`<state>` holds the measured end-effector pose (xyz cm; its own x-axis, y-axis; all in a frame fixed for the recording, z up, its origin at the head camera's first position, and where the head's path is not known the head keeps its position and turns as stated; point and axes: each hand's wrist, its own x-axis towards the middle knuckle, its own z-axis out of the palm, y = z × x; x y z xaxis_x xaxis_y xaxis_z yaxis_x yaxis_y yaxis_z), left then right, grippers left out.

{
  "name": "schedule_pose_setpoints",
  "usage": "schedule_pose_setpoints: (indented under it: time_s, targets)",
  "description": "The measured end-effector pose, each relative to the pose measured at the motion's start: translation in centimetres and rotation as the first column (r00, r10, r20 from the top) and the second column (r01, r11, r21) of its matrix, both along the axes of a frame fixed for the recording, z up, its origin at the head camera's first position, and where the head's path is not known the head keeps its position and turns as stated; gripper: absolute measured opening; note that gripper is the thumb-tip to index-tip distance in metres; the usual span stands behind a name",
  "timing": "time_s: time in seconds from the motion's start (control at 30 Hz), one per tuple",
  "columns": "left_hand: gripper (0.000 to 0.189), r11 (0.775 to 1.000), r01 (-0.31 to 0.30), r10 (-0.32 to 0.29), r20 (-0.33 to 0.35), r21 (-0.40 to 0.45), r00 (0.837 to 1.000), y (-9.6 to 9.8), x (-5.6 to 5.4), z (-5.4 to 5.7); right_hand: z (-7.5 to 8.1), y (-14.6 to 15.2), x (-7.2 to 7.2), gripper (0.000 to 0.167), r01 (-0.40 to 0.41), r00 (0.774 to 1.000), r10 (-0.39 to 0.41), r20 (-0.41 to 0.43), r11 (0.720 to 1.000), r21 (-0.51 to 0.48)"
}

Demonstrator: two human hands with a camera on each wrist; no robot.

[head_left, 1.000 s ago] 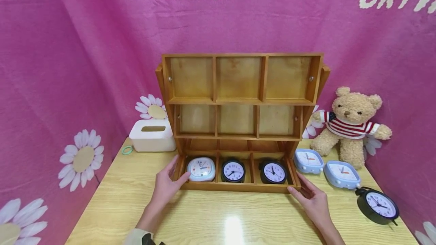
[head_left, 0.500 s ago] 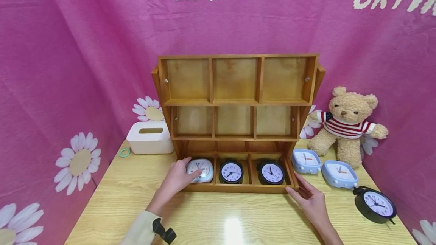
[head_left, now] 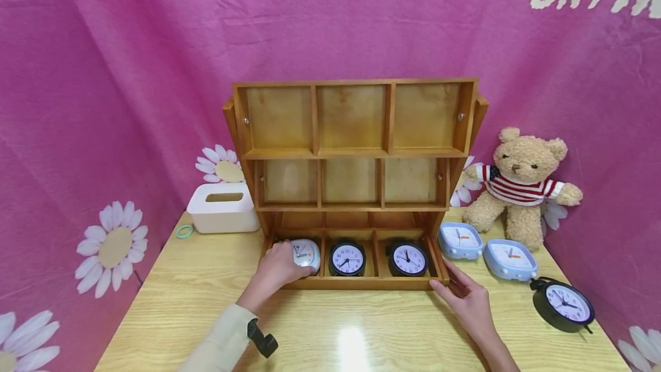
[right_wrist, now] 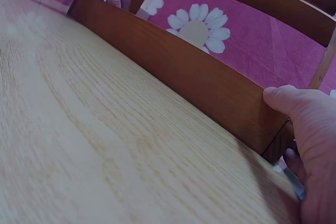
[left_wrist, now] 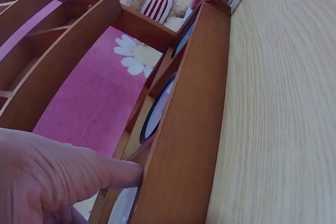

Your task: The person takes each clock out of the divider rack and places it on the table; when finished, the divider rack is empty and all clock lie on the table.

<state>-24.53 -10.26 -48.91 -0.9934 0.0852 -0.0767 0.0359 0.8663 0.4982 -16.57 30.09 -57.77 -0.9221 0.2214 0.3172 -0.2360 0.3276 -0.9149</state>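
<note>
My left hand [head_left: 281, 266] reaches into the bottom left compartment of a wooden shelf [head_left: 356, 284] and grips a pale blue alarm clock [head_left: 304, 252] with a white face. The thumb [left_wrist: 123, 173] lies along the clock's near side; the other fingers are mostly hidden. A black alarm clock [head_left: 348, 259] sits in the middle compartment, and a second black alarm clock [head_left: 408, 259] in the right one. At the shelf's front right corner my right hand [head_left: 467, 300] holds on, its thumb [right_wrist: 281, 98] on the front board and its fingers round the side.
Right of the shelf lie two blue alarm clocks [head_left: 461, 240] and a black twin-bell alarm clock [head_left: 565, 305]. A teddy bear [head_left: 521, 194] sits behind them. On the left stand a white tissue box [head_left: 223, 220] and a green ring [head_left: 184, 231]. A pink curtain [head_left: 155, 102] hangs behind.
My left hand has moved from the shelf's left side onto the pale blue clock, covering its left part. My right hand has stayed at the right corner. The head view has shifted slightly.
</note>
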Motion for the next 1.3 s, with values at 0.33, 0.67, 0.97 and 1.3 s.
schedule_pose_setpoints:
  time_s: [0.33, 0.67, 0.97, 1.3]
  targets:
    - [0.082, 0.991, -0.029, 0.026, -0.025, -0.127, 0.999, 1.4, 0.0, 0.2, 0.1, 0.1, 0.0, 0.058, -0.010, 1.000, 0.010, -0.007, 0.999, -0.033]
    - [0.087, 0.988, -0.045, 0.045, -0.009, -0.145, 0.999, 1.6, 0.0, 0.4, 0.3, 0.5, -0.6, 0.057, -0.003, 0.998, 0.006, 0.070, 0.999, -0.039]
    - [0.075, 0.989, -0.020, 0.016, -0.029, -0.146, 0.999, 1.6, -0.4, -0.1, 0.2, 0.8, -0.2, 0.058, 0.001, 0.997, 0.004, 0.072, 0.998, -0.067]
    - [0.092, 0.996, -0.027, 0.025, -0.028, -0.084, 0.999, 1.4, -0.5, -0.2, 0.4, 0.4, -0.1, 0.057, -0.004, 0.998, 0.009, 0.060, 0.997, -0.078]
